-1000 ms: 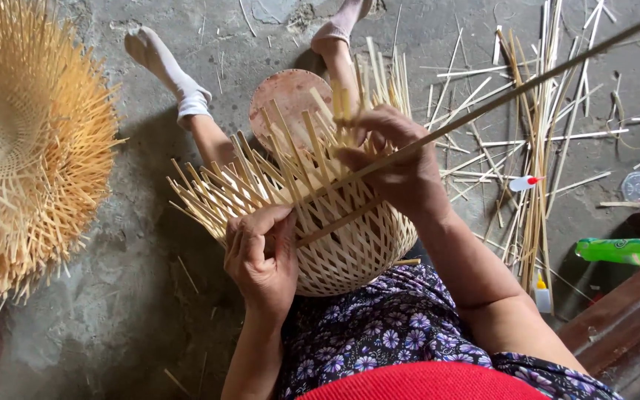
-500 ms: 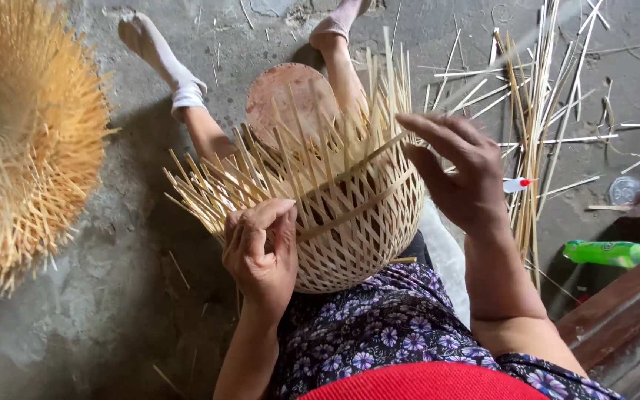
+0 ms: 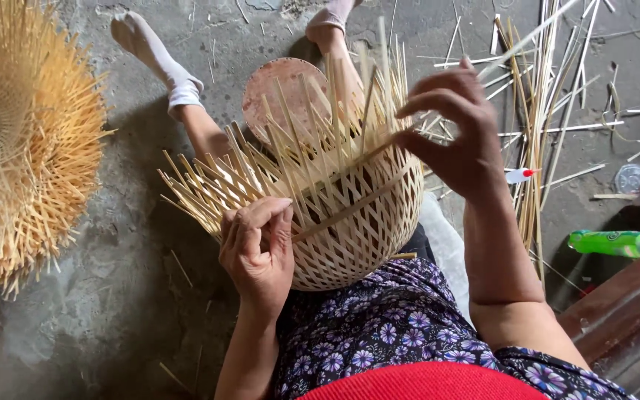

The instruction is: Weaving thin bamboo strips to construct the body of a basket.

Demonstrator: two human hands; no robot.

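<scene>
Half-woven bamboo basket: left hand presses weave; right hand pinches bamboo strip. Risk: strip snapping if over-bent.

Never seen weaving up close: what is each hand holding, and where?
Left hand presses the half-woven basket at its side wall; right hand pinches a thin bamboo strip near the rim.
</scene>
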